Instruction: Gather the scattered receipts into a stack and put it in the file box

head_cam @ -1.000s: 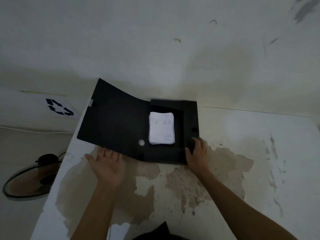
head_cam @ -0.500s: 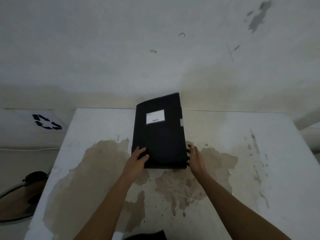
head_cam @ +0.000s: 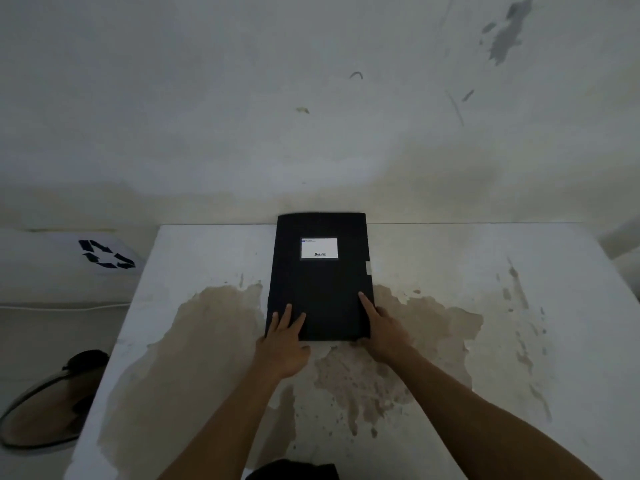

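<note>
The black file box [head_cam: 320, 282] lies closed and flat on the white table [head_cam: 485, 306], against the wall, with a white label [head_cam: 319, 248] on its lid. The receipts are hidden inside it. My left hand [head_cam: 282, 341] rests flat on the lid's near left corner, fingers spread. My right hand [head_cam: 382, 329] presses on the near right edge of the box, with the index finger on the lid and the other fingers along the side.
A large brown stain [head_cam: 214, 341] covers the table's near middle. Left of the table stands a white surface with a black recycling symbol [head_cam: 105, 254]. On the floor at lower left lies a dark pan lid [head_cam: 45, 407]. The wall rises right behind the box.
The box lid, open to the left one second ago with the receipt stack showing, has been swung over and now lies flat. Both hands have moved onto the closed lid's near corners.
</note>
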Demonstrator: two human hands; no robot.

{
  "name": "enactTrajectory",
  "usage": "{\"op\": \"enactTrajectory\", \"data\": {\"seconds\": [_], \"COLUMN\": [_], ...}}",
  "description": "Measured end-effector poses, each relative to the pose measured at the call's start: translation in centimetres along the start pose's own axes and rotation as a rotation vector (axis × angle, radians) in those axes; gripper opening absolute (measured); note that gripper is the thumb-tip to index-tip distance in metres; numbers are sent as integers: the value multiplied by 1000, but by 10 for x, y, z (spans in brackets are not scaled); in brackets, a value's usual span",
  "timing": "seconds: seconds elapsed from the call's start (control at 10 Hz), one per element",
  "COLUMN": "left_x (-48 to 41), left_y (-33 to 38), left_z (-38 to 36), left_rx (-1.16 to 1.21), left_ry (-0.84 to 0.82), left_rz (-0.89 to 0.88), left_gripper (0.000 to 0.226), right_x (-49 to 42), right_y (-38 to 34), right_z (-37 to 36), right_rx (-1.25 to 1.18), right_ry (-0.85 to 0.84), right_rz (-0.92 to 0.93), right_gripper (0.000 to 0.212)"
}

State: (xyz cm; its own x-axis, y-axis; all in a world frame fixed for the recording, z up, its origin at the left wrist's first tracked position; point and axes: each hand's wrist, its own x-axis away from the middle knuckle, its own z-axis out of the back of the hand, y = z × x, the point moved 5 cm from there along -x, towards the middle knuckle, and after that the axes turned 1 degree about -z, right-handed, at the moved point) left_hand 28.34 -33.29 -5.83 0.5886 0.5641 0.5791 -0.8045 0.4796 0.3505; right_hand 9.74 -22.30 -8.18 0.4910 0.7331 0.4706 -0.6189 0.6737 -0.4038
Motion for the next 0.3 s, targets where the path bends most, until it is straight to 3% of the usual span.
{"op": "enactTrajectory", "data": {"seconds": [0.2, 0.3], "left_x": [29, 40], "left_y": [23, 44], "left_z": [-13, -32], "left_rx": [358, 488], "left_ry": [152, 145], "left_rz": [-7, -40], "left_gripper": [56, 49], "right_x": [15, 30], "right_y": [4, 26], "right_z": [6, 19], "right_rx": [-101, -239], "right_ry": [-28, 52], "right_rz": [59, 39], "right_gripper": [85, 77]}}
